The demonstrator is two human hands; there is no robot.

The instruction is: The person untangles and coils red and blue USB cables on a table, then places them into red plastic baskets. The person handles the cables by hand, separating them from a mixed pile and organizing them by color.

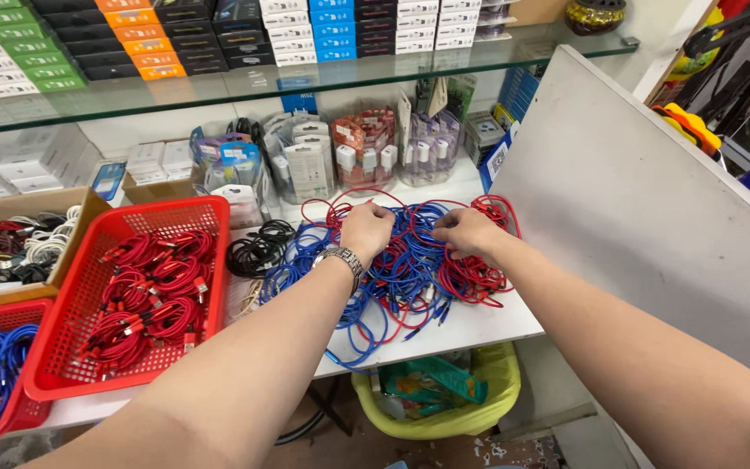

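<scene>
Two hands are laid on one tangled heap of red and blue cables (410, 274), which is spread on the white bench (479, 326) directly beneath and just ahead of them; the left hand (366, 230), a metal wristwatch (341, 258) worn behind it, is set over the heap's middle, near its far edge, with the fingers curled down and pinched on a red strand; the right hand (469, 231) is placed just beside it, toward the heap's right end, fingers likewise bent and closed on strands, though exactly which cable is gripped cannot be told. The hands are close together but apart, a narrow gap of cable being seen between them. The heap is stretched sideways across the bench, its long axis running from left to right under both hands; the mostly red coils (479, 260) are gathered below and to the right of the right hand, so that hand is the nearer to them, while the blue loops are trailed toward the near bench edge under the left forearm. A coil of black cable (258, 249) is found just left of the left hand; farther left, well apart, a red basket (71, 295) filled with red cables is stood; a yellow bin (488, 408) is seen below the bench edge.
</scene>
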